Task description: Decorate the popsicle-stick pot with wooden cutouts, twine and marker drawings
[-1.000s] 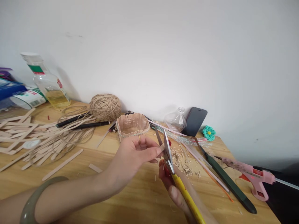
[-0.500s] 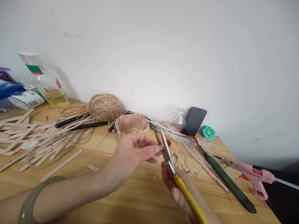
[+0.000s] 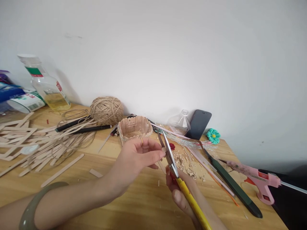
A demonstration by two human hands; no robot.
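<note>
My right hand (image 3: pixel 181 195) is wrapped round the yellow handles of a pair of scissors (image 3: pixel 174 169), whose blades point up and away, slightly parted. Close against the blades, my left hand (image 3: pixel 141 156) is closed in a pinch on a small pale piece of craft stick (image 3: pixel 164 149); the fingers cover most of it. A pale strip shows just below these fingertips, and I cannot tell whether it is held or lying on the table. Behind my left hand stands a small basket of craft sticks (image 3: pixel 135 126) with a scalloped rim. Wood chips (image 3: pixel 189 164) lie right of the scissors.
Loose craft sticks (image 3: pixel 43 153) and a twine ball (image 3: pixel 106 110) fill the left, with a bottle (image 3: pixel 51 86) behind. On the right lie a green-handled tool (image 3: pixel 235 185) and a pink glue gun (image 3: pixel 261 182). A phone (image 3: pixel 199 124) leans on the wall beside a teal flower (image 3: pixel 213 136).
The view has shifted very slightly. Both hands and the scissors keep nearly the same pose, with the blades still at the left fingertips.
</note>
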